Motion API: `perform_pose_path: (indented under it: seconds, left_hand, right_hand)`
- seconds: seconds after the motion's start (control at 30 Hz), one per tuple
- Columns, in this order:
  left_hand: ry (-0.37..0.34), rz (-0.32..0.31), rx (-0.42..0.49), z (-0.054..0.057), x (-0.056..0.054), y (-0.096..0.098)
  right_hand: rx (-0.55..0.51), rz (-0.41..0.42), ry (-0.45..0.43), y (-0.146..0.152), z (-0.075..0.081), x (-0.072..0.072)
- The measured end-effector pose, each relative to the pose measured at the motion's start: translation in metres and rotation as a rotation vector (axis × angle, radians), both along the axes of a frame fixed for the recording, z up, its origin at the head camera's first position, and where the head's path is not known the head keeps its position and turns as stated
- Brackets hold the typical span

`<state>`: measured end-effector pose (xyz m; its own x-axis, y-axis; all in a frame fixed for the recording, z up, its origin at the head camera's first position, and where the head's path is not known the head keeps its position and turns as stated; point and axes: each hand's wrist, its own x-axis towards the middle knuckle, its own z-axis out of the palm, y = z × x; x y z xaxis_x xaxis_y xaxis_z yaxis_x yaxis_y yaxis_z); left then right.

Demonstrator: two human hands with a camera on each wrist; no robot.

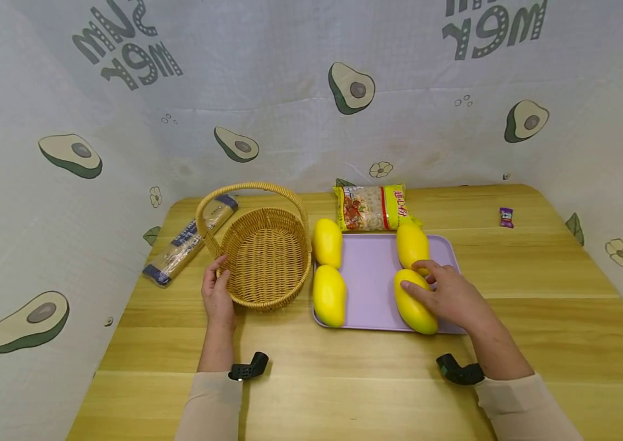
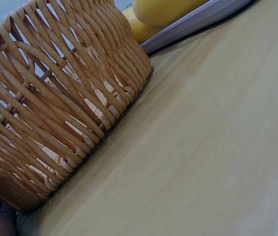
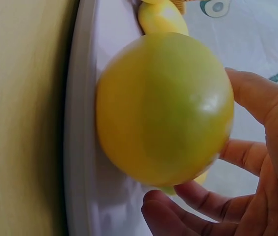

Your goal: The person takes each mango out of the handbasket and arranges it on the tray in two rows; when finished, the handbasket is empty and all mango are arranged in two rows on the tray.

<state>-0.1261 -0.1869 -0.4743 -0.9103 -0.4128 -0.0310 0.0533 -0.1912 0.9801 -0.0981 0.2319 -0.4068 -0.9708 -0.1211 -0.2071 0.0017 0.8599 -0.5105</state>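
My left hand (image 1: 218,301) grips the near left side of a round wicker basket (image 1: 245,299), by the foot of its arched handle. Nothing lies inside the basket. In the left wrist view the woven wall (image 2: 65,93) stands on the table, with a bit of the hand at the lower left corner. My right hand (image 1: 453,299) reaches over the near right mango (image 1: 417,311), thumb on one side and fingers round the other. Seen from the right wrist, this yellow mango (image 3: 166,108) has a greenish end and lies on the lilac tray (image 1: 369,282).
Another mango (image 1: 413,244) lies behind the held one. Two more, a far mango (image 1: 328,244) and a near mango (image 1: 329,296), line the tray's left side. Behind stand a yellow food packet (image 1: 369,208), a long noodle-like packet (image 1: 190,239) at left and a purple sweet (image 1: 506,217) at right.
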Motion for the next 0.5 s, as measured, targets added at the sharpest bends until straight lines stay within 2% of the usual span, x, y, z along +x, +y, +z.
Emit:
perform_pose_path:
  seconds: [0.4,0.5]
  left_hand:
    - [-0.003,0.003,-0.006,-0.002,0.000,-0.003]
    - [-0.024,0.003,-0.019,0.001,0.001,-0.005]
  right_hand:
    - [0.009,-0.007,0.036,0.002,0.009,0.008]
    - [0.004,-0.025,0.050,0.004,0.012,0.012]
